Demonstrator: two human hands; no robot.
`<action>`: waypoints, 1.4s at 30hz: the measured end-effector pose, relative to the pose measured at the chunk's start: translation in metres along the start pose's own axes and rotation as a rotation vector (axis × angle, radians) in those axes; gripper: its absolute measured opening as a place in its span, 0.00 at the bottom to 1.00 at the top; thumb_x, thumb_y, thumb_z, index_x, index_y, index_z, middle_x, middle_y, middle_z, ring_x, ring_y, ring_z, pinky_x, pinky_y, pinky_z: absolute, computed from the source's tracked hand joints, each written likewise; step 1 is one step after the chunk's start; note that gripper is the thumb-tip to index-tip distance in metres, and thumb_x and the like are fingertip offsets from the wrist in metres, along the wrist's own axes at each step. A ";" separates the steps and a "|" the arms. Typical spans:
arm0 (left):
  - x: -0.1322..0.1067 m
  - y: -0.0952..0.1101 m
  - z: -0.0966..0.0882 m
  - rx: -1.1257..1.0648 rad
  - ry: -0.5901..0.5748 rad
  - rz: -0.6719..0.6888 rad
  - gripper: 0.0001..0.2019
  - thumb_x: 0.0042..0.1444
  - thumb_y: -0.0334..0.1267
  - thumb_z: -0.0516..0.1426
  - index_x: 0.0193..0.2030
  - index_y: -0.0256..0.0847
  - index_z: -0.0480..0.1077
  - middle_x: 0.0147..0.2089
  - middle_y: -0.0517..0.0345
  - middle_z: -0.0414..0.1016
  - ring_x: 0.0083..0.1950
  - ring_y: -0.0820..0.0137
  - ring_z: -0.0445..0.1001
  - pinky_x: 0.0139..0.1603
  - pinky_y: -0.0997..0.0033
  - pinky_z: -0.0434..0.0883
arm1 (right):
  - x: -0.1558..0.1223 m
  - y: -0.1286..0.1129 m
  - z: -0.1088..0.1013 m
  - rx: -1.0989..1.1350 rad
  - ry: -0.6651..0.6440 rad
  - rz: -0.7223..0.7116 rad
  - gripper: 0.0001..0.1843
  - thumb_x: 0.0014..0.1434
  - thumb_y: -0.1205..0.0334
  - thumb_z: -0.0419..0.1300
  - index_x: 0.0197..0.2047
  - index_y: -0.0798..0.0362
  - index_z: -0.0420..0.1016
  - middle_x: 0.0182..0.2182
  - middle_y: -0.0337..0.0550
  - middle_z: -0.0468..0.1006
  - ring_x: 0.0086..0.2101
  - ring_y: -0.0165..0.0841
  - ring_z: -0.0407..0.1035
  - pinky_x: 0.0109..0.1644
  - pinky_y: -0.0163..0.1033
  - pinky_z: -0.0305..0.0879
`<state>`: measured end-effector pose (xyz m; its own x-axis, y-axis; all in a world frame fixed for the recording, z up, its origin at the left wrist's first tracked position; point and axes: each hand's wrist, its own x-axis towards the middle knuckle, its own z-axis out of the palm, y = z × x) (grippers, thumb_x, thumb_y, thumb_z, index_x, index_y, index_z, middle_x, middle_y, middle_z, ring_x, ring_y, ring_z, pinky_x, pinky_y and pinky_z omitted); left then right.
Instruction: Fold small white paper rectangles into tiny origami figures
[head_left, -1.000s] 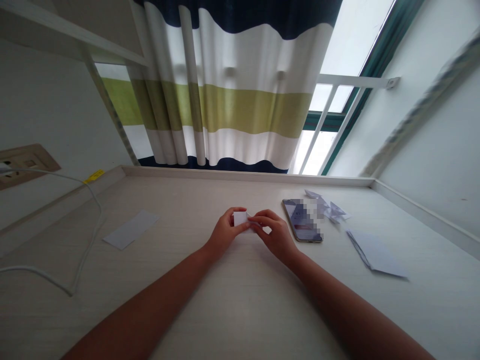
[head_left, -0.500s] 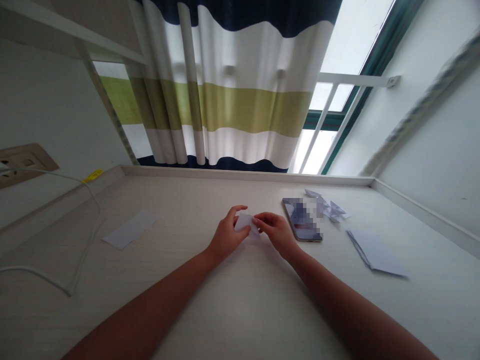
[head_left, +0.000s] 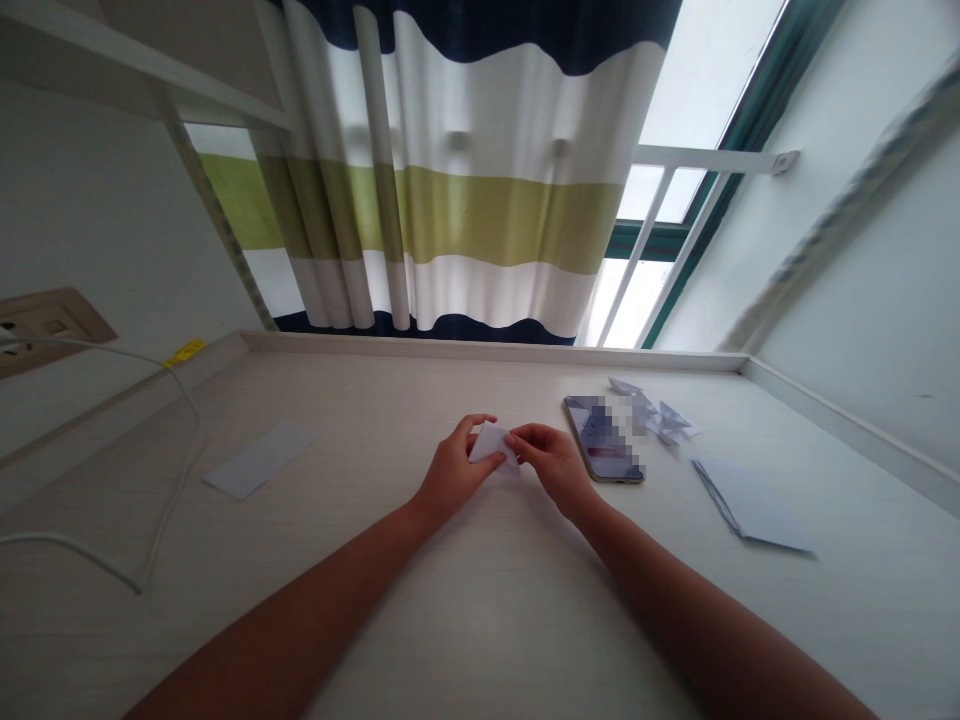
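Pale wood desktop (head_left: pixel 375 410) is carrying the work, smartphone (head_left: pixel 600 440) just right: left hand (head_left: pixel 454 470) and right hand (head_left: pixel 551 465) are pinching small folded white paper (head_left: pixel 493 445) from opposite sides, pressing evenly.

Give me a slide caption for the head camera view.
Left hand and right hand hold folded white paper beside a smartphone.

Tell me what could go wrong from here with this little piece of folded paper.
The folded white paper is pinched at its edges between the left hand and right hand, so it might slip or crease unevenly. The right hand also works close to the phone, so a careless move could knock it into the folded paper pieces beside it.
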<state>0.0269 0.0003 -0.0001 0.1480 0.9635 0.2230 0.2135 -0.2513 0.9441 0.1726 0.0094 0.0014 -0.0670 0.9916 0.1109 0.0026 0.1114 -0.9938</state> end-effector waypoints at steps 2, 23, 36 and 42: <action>0.000 0.000 0.000 0.013 -0.001 0.000 0.21 0.43 0.36 0.59 0.47 0.40 0.63 0.33 0.56 0.75 0.33 0.68 0.74 0.35 0.71 0.68 | 0.000 -0.001 0.000 0.016 -0.001 0.007 0.11 0.41 0.57 0.64 0.25 0.57 0.74 0.22 0.39 0.73 0.24 0.27 0.64 0.29 0.35 0.62; 0.004 0.000 0.001 -0.068 -0.010 -0.047 0.17 0.40 0.33 0.59 0.41 0.38 0.66 0.31 0.58 0.73 0.34 0.67 0.72 0.35 0.71 0.68 | -0.001 0.000 0.000 0.125 -0.041 0.053 0.10 0.40 0.57 0.64 0.23 0.55 0.72 0.21 0.36 0.71 0.24 0.26 0.62 0.29 0.33 0.59; 0.006 0.001 0.000 -0.102 0.093 -0.101 0.17 0.38 0.34 0.61 0.38 0.37 0.66 0.31 0.58 0.73 0.32 0.70 0.71 0.33 0.73 0.68 | 0.001 0.000 0.001 0.054 -0.038 0.111 0.12 0.38 0.57 0.65 0.23 0.57 0.74 0.20 0.37 0.72 0.23 0.26 0.63 0.30 0.35 0.62; 0.006 0.001 0.001 -0.123 0.091 -0.107 0.16 0.38 0.34 0.61 0.37 0.37 0.66 0.30 0.58 0.72 0.31 0.70 0.71 0.32 0.73 0.67 | 0.002 0.001 0.001 0.007 -0.048 0.064 0.12 0.39 0.56 0.64 0.23 0.57 0.74 0.16 0.35 0.69 0.21 0.25 0.61 0.28 0.34 0.60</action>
<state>0.0293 0.0057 0.0015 0.0420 0.9898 0.1359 0.1029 -0.1396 0.9848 0.1715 0.0118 0.0010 -0.1145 0.9923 0.0467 0.0013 0.0471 -0.9989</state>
